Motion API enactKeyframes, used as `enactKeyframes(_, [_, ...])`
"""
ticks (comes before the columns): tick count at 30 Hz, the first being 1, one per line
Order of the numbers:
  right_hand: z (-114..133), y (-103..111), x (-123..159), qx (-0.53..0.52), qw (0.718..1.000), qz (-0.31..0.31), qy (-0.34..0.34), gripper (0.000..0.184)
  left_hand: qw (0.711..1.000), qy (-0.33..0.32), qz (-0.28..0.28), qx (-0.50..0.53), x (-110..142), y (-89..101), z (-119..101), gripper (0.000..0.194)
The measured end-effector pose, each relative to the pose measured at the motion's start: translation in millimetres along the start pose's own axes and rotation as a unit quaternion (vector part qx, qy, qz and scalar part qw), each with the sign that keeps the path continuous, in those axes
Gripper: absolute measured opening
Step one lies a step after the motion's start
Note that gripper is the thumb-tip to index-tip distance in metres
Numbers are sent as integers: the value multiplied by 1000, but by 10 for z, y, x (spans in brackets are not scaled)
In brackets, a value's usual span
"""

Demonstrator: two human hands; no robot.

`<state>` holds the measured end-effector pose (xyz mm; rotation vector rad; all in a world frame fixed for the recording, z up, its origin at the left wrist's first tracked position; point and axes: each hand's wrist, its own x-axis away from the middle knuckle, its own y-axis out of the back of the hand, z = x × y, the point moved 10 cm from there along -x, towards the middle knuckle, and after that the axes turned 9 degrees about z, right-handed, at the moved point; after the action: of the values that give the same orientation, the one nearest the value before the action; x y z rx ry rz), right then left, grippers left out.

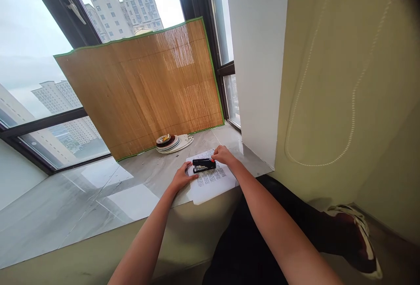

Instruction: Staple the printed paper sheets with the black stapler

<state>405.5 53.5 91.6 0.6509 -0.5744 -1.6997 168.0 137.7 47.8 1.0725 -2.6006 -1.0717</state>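
A black stapler [204, 165] with a metal strip and a small orange part at its right end lies across printed sheets of paper [213, 183] on the window sill. My left hand [182, 176] rests at the left edge of the paper, thumb and fingers spread apart around the stapler's left end. It does not appear to grip the stapler. At the other end, my right hand [223, 155] is closed, its fingertips pinched against the stapler's orange part. The palm side of that hand is hidden.
Stacked plates and small dishes [169, 143] stand behind the stapler. A bamboo mat [147, 92] with green edging leans on the window. The marble-look sill [88, 202] ends at a front edge, over which the paper reaches. A beaded blind cord [353, 101] hangs at right.
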Motion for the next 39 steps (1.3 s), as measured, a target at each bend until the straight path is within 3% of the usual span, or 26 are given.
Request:
enactKeyframes(4, [36, 32, 12, 17, 1000, -5, -10, 28, 1000, -4, 3, -1, -7, 12, -24, 81])
enactKeyframes(9, [208, 43, 60, 36, 999, -29, 11, 19, 997, 22, -47, 56, 7, 142, 33, 75])
enactKeyframes(11, [267, -54, 41, 29, 999, -20, 40, 19, 992, 23, -56, 111, -9, 165, 60, 74])
enactKeyframes(13, [359, -256, 17, 38, 995, 30, 92, 43, 989, 26, -57, 137, -21, 169, 70, 73])
enactKeyframes(15, [383, -438, 3, 75, 989, 71, 105, 53, 987, 22, -53, 153, -19, 164, 55, 74])
enactKeyframes(20, [423, -477, 7, 147, 986, 37, 75, 33, 970, -7, -88, 225, 34, 247, 64, 71])
enactKeyframes(23, [514, -384, 58, 148, 986, -16, 79, 27, 944, -4, -122, 308, 67, 335, 170, 59])
enactKeyframes(27, [856, -341, 228, 206, 954, -83, 201, 26, 883, 23, -120, 453, 78, 346, 283, 42])
enactKeyframes(31, [1115, -546, 409, 296, 898, -63, 319, 27, 817, 78, -61, 568, 98, 170, 272, 59])
enactKeyframes(34, [1194, -686, 506, 330, 864, -61, 376, 26, 788, 110, -5, 605, 129, 8, 206, 55])
enactKeyframes(39, [1211, -809, 545, 351, 833, -77, 421, 26, 763, 136, -19, 632, 164, 3, 263, 52])
